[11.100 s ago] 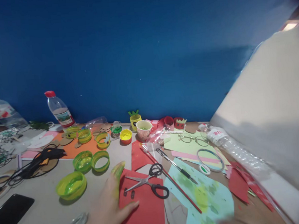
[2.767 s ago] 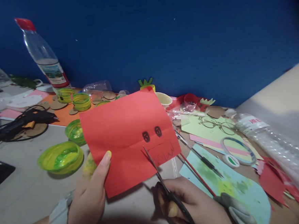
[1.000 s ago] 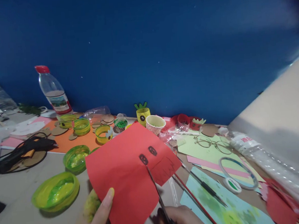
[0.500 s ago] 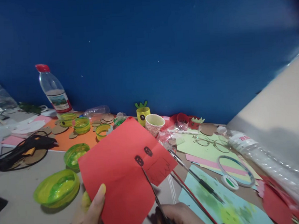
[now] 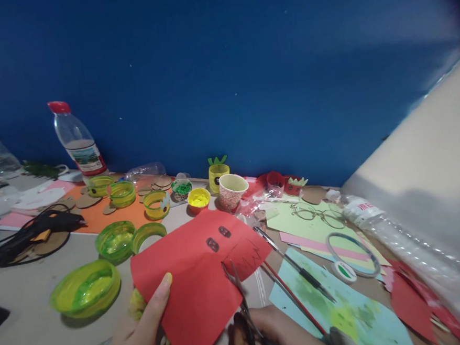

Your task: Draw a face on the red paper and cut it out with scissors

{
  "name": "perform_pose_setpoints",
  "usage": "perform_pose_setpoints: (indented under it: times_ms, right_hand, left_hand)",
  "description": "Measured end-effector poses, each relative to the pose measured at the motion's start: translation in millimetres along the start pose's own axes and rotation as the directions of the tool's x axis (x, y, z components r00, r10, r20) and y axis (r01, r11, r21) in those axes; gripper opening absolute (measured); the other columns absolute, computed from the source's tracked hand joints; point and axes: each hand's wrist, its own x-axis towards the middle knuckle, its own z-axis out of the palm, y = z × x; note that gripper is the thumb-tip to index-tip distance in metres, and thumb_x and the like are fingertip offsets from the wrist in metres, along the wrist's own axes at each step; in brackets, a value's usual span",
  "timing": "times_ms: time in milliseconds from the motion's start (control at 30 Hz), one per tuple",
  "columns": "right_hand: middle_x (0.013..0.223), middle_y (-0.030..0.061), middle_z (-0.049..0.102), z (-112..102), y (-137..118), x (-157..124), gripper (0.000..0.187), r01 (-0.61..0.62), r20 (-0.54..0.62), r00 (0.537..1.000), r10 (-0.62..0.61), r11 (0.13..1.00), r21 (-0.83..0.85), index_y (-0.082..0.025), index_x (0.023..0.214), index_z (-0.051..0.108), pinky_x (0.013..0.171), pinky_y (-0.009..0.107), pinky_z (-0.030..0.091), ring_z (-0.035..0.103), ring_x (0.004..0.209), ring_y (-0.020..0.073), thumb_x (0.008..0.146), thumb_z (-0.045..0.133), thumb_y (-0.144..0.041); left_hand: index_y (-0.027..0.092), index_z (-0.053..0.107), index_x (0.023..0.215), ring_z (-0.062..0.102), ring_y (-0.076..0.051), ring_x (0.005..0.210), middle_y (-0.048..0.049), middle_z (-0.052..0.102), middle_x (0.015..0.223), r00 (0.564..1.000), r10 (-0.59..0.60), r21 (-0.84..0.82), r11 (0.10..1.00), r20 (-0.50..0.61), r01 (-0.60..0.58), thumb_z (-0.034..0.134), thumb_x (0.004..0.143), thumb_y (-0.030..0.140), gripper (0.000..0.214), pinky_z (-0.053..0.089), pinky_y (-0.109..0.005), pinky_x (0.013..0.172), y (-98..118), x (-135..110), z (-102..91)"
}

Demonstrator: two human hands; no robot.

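Nearest me, my left hand was clamped on the red paper. The thumb lay on top near the sheet's lower left edge, with the fingers hidden beneath. Just to its right, my right hand was closed through the handles of the scissors, the blades a little apart. They pointed away from me, up and slightly left. Their tips lay on the sheet's right part, just short of the drawn zigzag and the two dark marks, so the right hand was nearer the marked end. Farther off, a green bowl sat left on the desk, a paper cup beyond, and a bottle by the blue wall.
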Motion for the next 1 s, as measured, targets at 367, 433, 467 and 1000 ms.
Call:
perform_pose_setpoints:
  times_ms: [367,433,467,1000]
  right_hand:
    - [0.061,0.0006,0.036,10,-7,10,0.053,-0.127,-0.102,0.990,0.098,0.933,-0.337,-0.015,0.064,0.047,0.053,0.019,0.029,0.034,0.062,0.0105,0.062,0.070,-0.063]
    - [0.062,0.0012,0.038,10,-5,8,0.050,-0.115,-0.109,0.991,0.081,0.928,-0.354,-0.016,0.065,0.051,0.054,0.020,0.030,0.035,0.062,0.0113,0.062,0.069,-0.062]
    - [0.063,0.0015,0.039,9,-3,7,0.047,-0.099,-0.100,0.993,0.067,0.929,-0.357,-0.016,0.067,0.053,0.055,0.020,0.032,0.035,0.063,0.0116,0.064,0.068,-0.060]
    - [0.089,0.0100,0.068,3,2,5,0.030,-0.116,-0.062,0.993,0.100,0.917,-0.381,-0.016,0.091,0.072,0.071,0.026,0.048,0.063,0.084,0.0216,0.074,0.060,-0.037]
  left_hand:
    - [0.016,0.062,0.115,0.043,-0.026,0.136,-0.0097,0.061,0.120,0.928,0.361,0.294,0.901,-0.098,-0.319,0.061,0.070,0.046,0.054,0.034,-0.036,0.124,-16,14,-31.9]
    - [0.017,0.063,0.114,0.048,-0.021,0.132,-0.0090,0.065,0.111,0.914,0.397,0.240,0.898,-0.082,-0.369,0.056,0.074,0.048,0.050,0.046,-0.029,0.115,-6,8,-21.7]
    - [0.018,0.063,0.114,0.050,-0.020,0.131,-0.0089,0.065,0.109,0.911,0.406,0.238,0.894,-0.072,-0.379,0.054,0.076,0.049,0.050,0.048,-0.028,0.112,-2,6,-15.8]
    - [0.019,0.062,0.121,0.054,-0.021,0.126,-0.0043,0.055,0.134,0.970,0.240,0.241,0.944,-0.035,-0.225,0.058,0.076,0.049,0.054,0.039,-0.037,0.119,-31,12,-26.3]
